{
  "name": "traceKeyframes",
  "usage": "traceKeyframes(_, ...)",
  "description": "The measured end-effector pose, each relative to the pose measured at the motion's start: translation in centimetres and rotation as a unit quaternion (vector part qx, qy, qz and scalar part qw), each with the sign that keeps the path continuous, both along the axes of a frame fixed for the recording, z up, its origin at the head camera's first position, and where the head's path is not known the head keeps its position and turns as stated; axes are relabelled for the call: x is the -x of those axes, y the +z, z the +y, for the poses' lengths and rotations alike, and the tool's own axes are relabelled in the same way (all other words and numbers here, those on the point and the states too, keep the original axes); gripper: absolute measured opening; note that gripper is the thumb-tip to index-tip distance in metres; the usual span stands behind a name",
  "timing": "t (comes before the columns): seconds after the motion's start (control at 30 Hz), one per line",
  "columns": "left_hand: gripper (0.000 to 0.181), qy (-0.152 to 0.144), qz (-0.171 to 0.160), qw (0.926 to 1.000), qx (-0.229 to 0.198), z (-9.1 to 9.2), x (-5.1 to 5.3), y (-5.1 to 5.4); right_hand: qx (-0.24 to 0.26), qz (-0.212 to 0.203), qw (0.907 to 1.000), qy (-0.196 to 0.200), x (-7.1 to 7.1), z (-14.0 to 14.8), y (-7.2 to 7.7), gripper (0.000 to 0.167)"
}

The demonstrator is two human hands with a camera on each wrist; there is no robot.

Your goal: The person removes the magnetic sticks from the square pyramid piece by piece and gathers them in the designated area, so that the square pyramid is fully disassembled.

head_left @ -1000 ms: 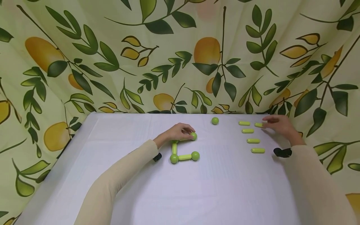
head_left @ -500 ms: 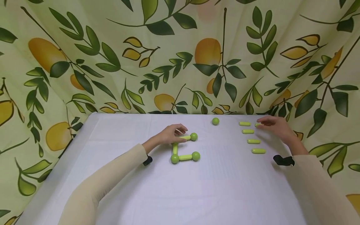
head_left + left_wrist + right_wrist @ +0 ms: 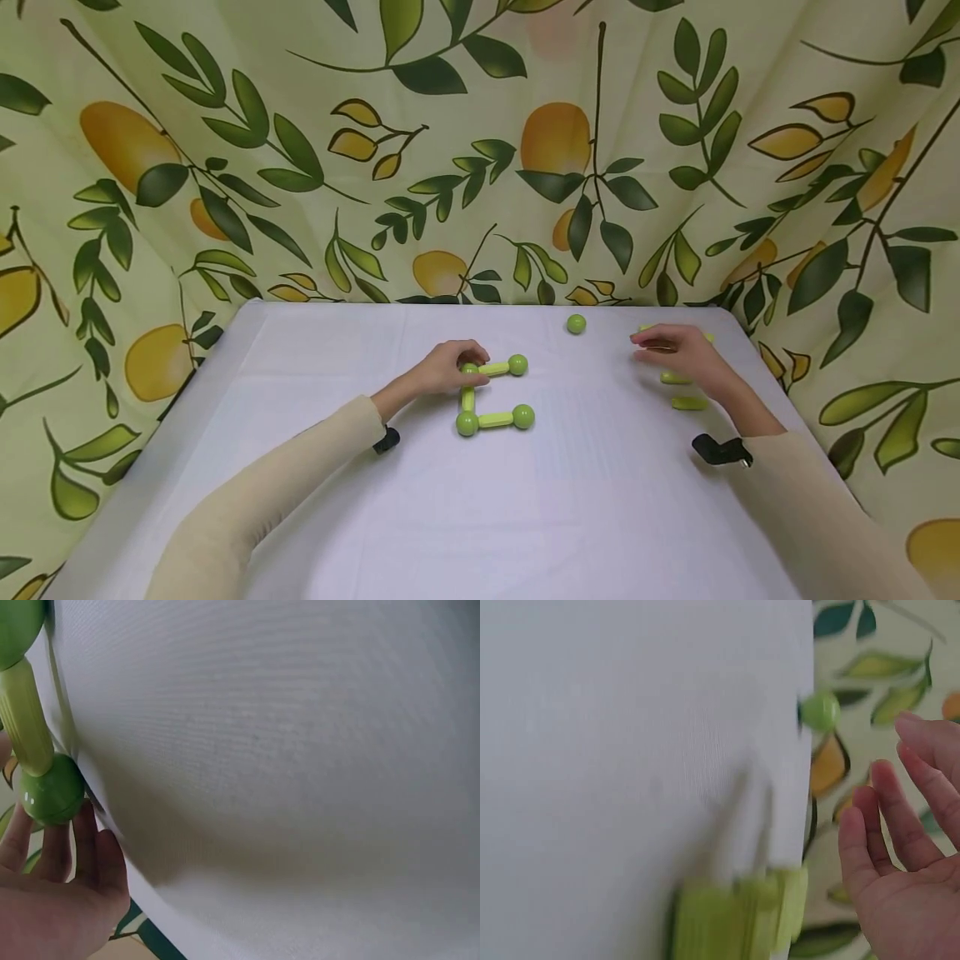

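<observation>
A C-shaped frame of green balls joined by yellow-green rods lies mid-table in the head view. My left hand (image 3: 448,368) has its thumb and fingers around the far-left corner ball (image 3: 468,369). The left wrist view shows fingertips on that ball (image 3: 52,791), with a rod (image 3: 26,716) running up from it. At the near left corner sits another ball (image 3: 467,423), joined by a rod (image 3: 495,420) to an end ball (image 3: 523,417). My right hand (image 3: 686,354) hovers over the loose rods with nothing in its fingers, partly hiding them.
Several loose rods (image 3: 690,403) lie at the right of the white table (image 3: 585,508). A single loose ball (image 3: 576,323) rests by the far edge. Behind the table hangs a curtain (image 3: 480,167) patterned with fruit and leaves.
My left hand has drawn back left from the far-right end ball to the far-left corner ball. My right hand has left the far-right rod, moving left and nearer, without a rod.
</observation>
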State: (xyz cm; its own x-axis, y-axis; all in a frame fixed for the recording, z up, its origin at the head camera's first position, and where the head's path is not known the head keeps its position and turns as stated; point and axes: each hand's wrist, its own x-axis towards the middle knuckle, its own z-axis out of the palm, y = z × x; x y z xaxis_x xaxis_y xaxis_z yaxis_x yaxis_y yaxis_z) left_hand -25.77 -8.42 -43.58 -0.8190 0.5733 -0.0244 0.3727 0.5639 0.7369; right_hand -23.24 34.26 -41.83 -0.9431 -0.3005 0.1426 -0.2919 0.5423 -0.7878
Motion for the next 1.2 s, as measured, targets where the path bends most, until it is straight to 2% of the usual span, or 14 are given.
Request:
traceKeyframes(0.17,0.026,0.003,0.000,1.0000,0.000,0.3,0.2,-0.4,0.012,-0.033,0.9989,0.032,-0.1,-3.1,-0.1,0.031)
traceKeyframes(0.3,0.024,0.009,0.005,0.9999,0.004,0.5,0.3,-0.4,0.042,-0.052,0.9965,0.050,-0.1,-5.3,-0.2,0.031)
traceKeyframes(0.6,0.020,0.002,0.018,0.9998,-0.010,0.5,0.4,-0.7,0.062,-0.075,0.9913,0.089,1.0,-9.3,-1.9,0.033)
traceKeyframes(0.8,0.019,0.006,0.015,0.9998,-0.010,0.5,0.5,-1.0,0.067,-0.086,0.9893,0.097,1.7,-12.5,-2.5,0.037)
traceKeyframes(1.0,0.019,0.005,0.008,0.9999,-0.014,0.5,0.7,-1.1,0.046,-0.094,0.9897,0.097,2.4,-15.2,-2.9,0.045)
traceKeyframes(1.2,0.018,0.002,0.005,0.9999,-0.012,0.5,0.7,-0.8,0.005,-0.079,0.9911,0.107,3.0,-16.7,-3.1,0.039)
